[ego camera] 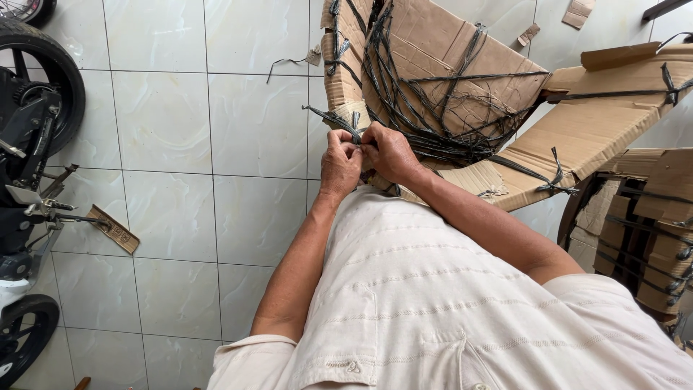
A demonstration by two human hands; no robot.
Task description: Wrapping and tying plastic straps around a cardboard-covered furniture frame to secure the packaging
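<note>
White tiled floor (180, 217) fills the view; a parked motorcycle (29, 144) stands at nine o'clock. A flattened cardboard bundle (447, 79), laced with black plastic strapping (433, 123), rises at twelve o'clock, with more tied cardboard stacks (650, 231) at three o'clock. The left hand (339, 162) and right hand (390, 152) meet at the bundle's near edge, fingers of both pinched closed on a strap end (339, 123) at a knot. If the pinch slips, the strap would likely loosen and the sheets could slide apart; a taut strap could also cut skin.
</note>
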